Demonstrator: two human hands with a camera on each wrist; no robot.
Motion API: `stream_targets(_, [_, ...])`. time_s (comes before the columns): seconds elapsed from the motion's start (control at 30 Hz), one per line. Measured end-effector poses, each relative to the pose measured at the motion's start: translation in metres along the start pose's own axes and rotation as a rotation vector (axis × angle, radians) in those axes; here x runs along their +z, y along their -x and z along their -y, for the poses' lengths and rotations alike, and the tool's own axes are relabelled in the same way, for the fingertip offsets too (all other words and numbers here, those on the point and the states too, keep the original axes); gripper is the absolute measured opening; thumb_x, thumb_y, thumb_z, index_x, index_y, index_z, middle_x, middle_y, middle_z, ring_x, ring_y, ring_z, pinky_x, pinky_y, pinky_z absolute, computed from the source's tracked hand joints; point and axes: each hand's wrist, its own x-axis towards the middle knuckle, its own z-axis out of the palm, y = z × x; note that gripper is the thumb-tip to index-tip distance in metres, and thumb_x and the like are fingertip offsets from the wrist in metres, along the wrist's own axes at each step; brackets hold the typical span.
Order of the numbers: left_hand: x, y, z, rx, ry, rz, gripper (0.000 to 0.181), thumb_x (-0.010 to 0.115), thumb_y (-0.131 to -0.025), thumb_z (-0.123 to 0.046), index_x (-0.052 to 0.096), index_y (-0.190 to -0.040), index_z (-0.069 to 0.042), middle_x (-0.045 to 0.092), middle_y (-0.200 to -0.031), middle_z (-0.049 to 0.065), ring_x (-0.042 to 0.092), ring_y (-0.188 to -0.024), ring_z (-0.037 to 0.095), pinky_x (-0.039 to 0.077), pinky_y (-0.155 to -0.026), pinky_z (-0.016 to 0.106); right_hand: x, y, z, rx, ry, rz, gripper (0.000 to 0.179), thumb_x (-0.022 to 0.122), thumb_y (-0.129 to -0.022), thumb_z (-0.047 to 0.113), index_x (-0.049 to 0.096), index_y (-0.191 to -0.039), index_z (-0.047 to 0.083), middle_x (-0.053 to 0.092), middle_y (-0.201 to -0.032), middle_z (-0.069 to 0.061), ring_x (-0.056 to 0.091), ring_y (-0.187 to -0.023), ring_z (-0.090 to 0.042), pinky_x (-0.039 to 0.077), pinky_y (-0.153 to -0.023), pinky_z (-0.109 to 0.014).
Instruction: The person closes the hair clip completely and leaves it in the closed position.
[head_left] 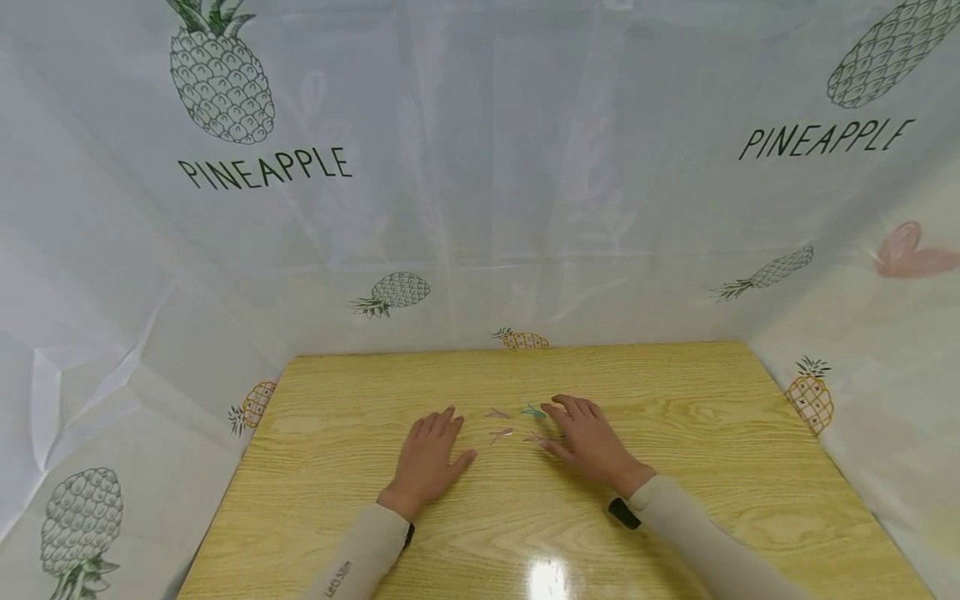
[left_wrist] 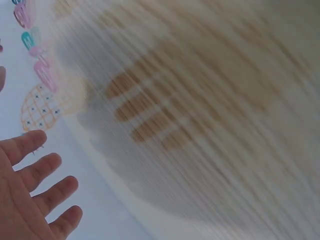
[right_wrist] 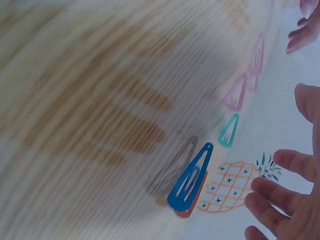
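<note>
Several snap hair clips sit between the two hands on the table. In the head view, pink clips [head_left: 501,433] lie nearer the left and a teal clip [head_left: 532,411] lies by the right fingertips. The right wrist view shows a blue clip [right_wrist: 190,180] with a red clip [right_wrist: 199,192] partly hidden behind it. My left hand [head_left: 427,458] is left of the clips, fingers spread, holding nothing. My right hand [head_left: 592,437] hovers at their right side with loosely bent fingers, partly covering some clips; no grip shows. In the left wrist view, a pink clip [left_wrist: 45,76] appears beyond the fingers.
The wood-grain table [head_left: 337,500] reflects the hands and a bright light spot. A white sheet [head_left: 480,208] printed with pineapples hangs behind and on both sides. A dark device [head_left: 624,513] is at the right wrist.
</note>
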Motion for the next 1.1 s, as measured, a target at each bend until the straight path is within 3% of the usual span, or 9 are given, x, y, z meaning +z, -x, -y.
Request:
stream_targets(0.43, [0.005,-0.006,-0.019,0.018,-0.066,-0.016,0.054,0.069,-0.103,-0.043,0.063,-0.141,-0.006,0.055,-0.153,0.017,0.053,-0.138,0.035,0.040,-0.117,0.051,0.013,-0.010,0.012,-0.056,-0.041,-0.070,0.051,0.079,-0.097,0.032,0.064,-0.137,0.004,0.062,-0.135,-0.021,0.060,-0.126,-0.040,0.047,-0.106,-0.060])
stream_targets(0.9, [0.006,-0.010,-0.033,0.017,-0.043,-0.056,0.043,0.077,-0.099,-0.038,0.070,-0.126,-0.006,0.058,-0.148,0.016,0.057,-0.133,0.034,0.045,-0.113,0.052,0.023,-0.021,0.027,-0.079,-0.025,-0.031,0.045,0.082,-0.095,0.027,0.066,-0.130,0.003,0.063,-0.132,-0.017,0.062,-0.122,-0.036,0.049,-0.107,-0.055])
stream_targets(1.1, [0.012,-0.013,-0.035,0.016,-0.071,-0.116,0.040,0.080,-0.096,-0.038,0.073,-0.120,-0.007,0.060,-0.144,0.014,0.059,-0.129,0.033,0.047,-0.110,0.050,0.026,-0.027,0.033,-0.069,-0.043,0.000,0.040,0.081,-0.096,0.026,0.069,-0.128,0.004,0.063,-0.128,-0.015,0.063,-0.120,-0.034,0.049,-0.106,-0.055])
